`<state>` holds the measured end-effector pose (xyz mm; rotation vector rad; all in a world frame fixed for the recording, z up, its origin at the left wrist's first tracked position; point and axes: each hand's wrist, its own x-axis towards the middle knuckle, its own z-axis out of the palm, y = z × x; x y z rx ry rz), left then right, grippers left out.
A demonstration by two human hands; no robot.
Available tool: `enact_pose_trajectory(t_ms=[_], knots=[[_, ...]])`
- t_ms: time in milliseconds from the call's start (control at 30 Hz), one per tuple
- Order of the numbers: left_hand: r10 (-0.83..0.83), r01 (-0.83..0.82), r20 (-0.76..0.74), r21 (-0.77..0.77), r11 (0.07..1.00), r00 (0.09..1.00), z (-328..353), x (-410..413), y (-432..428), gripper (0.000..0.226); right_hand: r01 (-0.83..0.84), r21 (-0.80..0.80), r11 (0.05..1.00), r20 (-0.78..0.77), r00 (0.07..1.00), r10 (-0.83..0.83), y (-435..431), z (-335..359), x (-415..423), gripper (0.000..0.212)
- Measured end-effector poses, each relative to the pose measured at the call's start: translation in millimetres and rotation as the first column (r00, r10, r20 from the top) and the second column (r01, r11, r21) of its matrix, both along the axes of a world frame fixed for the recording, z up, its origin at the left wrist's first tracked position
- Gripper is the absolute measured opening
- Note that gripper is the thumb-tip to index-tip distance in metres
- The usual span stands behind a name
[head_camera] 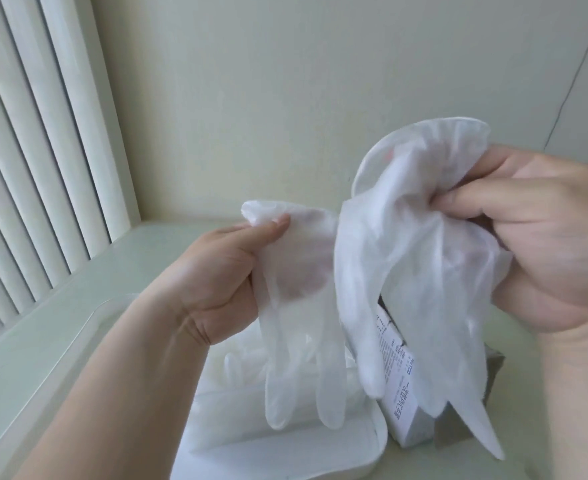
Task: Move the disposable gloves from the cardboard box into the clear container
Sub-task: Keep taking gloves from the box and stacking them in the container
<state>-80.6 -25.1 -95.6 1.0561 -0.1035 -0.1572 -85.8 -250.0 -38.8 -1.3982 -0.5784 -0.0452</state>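
My left hand (pixel 216 275) pinches the cuff of one translucent disposable glove (pixel 299 327), whose fingers hang down over the clear container (pixel 372 441). My right hand (pixel 542 237) grips a bunch of more gloves (pixel 417 258) by their cuffs, held up above the cardboard box (pixel 398 386). The box, white with printed text, stands to the right of the container and is mostly hidden by the hanging gloves. Several gloves lie inside the container (pixel 247 368).
A pale green surface (pixel 43 341) carries the container and box, with a wall behind. Vertical white blinds (pixel 36 133) hang at the left. A thin cable (pixel 569 88) runs down the wall at the right.
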Motion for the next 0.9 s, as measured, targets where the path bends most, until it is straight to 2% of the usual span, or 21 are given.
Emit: enact_pose_trajectory(t_ms=[100,167,233,267,367,467,567,667,733,767,800,900], knots=[[-0.097,0.097,-0.011,0.024,0.995,0.995,-1,1,-10,0.056,-0.072,-0.043,0.996,-0.073,0.995,0.069,14,-9,4,0.032],[-0.167,0.167,0.022,0.014,0.986,0.986,0,-1,-12,0.064,0.003,-0.131,0.991,-0.092,0.996,-0.015,19,-17,12,0.026],[-0.206,0.202,0.068,0.056,0.978,0.976,2,-4,-10,0.06,0.073,-0.207,0.976,-0.08,0.993,-0.091,20,-22,18,0.029],[-0.205,0.198,0.082,0.088,0.976,0.975,2,-4,-9,0.052,0.099,-0.235,0.967,-0.07,0.991,-0.118,19,-22,18,0.032],[-0.118,0.11,0.07,0.115,0.987,0.991,1,-2,-4,0.035,0.085,-0.279,0.957,-0.067,0.992,-0.108,16,-23,20,0.023],[-0.007,-0.007,0.095,0.153,0.988,0.995,0,-1,-5,0.039,0.03,-0.276,0.961,-0.111,0.992,-0.063,13,-22,20,0.021],[0.085,-0.108,0.128,0.189,0.976,0.988,1,-1,-6,0.04,-0.009,-0.275,0.961,-0.151,0.988,-0.035,8,-22,23,0.034],[0.045,-0.072,0.155,0.172,0.983,0.987,2,-3,-6,0.033,-0.079,-0.243,0.967,-0.181,0.983,0.035,9,-22,23,0.046],[-0.001,-0.027,0.173,0.157,0.987,0.985,2,-3,-8,0.036,-0.205,-0.199,0.958,-0.178,0.969,0.171,15,-22,17,0.034],[-0.02,-0.01,0.181,0.16,0.987,0.983,2,-3,-9,0.039,-0.21,-0.192,0.959,-0.164,0.97,0.18,17,-23,16,0.024],[-0.038,0.008,0.186,0.162,0.987,0.982,2,-3,-10,0.042,-0.176,-0.197,0.964,-0.151,0.977,0.148,19,-24,15,0.016],[-0.06,0.041,0.143,0.133,0.99,0.988,1,-3,-7,0.042,-0.043,-0.257,0.965,-0.116,0.993,0.013,20,-29,20,0.02]])
